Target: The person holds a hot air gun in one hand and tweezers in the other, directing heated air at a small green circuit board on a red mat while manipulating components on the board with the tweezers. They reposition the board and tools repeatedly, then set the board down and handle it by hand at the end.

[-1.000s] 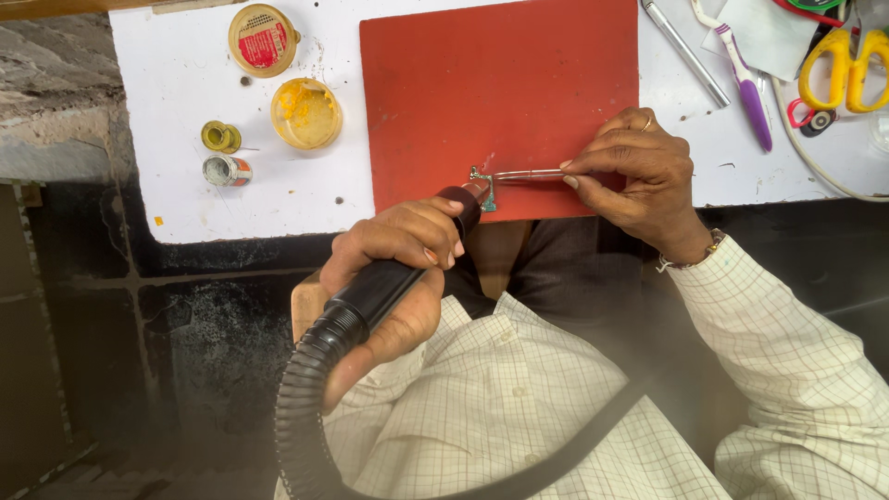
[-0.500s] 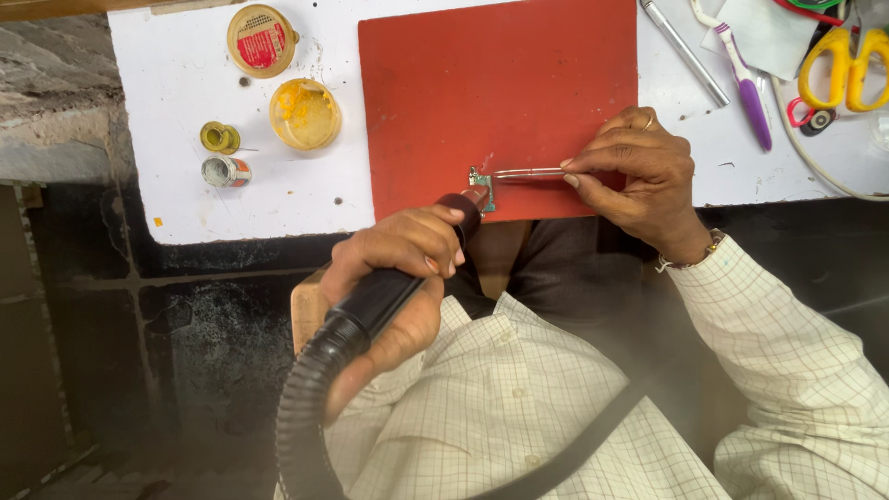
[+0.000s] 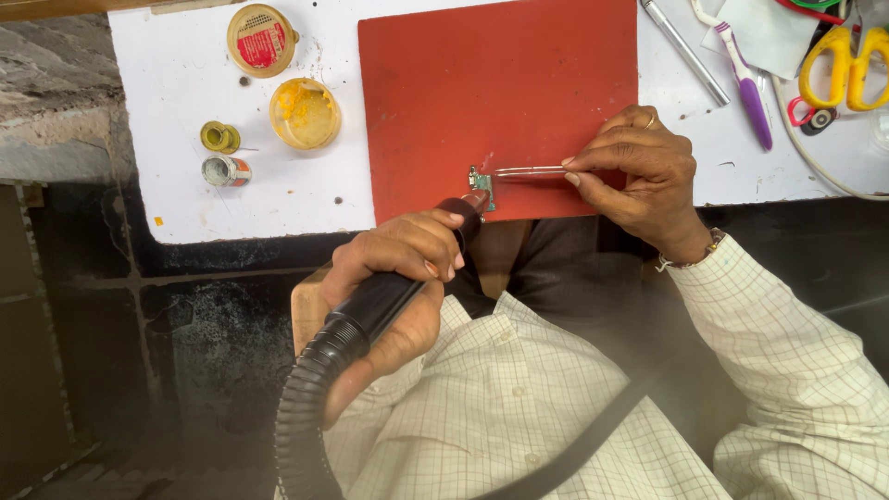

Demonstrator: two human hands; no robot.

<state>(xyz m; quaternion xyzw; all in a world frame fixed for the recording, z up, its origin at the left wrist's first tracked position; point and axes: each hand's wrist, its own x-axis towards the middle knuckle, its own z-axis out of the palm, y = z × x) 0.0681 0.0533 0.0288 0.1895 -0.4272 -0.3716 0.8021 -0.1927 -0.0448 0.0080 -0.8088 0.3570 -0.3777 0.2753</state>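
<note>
Red mat [image 3: 500, 93]: tweezers [image 3: 528, 171] pinching a tiny metal part [image 3: 480, 181].
Right hand [image 3: 639, 167] is clenching tweezers at three o'clock; left hand [image 3: 398, 278] is grasping the black nozzle [image 3: 389, 296]; part seems light, fragile, best nipped edgewise.

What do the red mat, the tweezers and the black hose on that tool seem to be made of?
The red mat looks like matte rubber or silicone: flat, dull, no glare. The tweezers in the right hand look like bare metal, thin and shiny. The black hose behind the left hand seems to be ribbed flexible plastic or rubber, given its ridges and curve.
</note>
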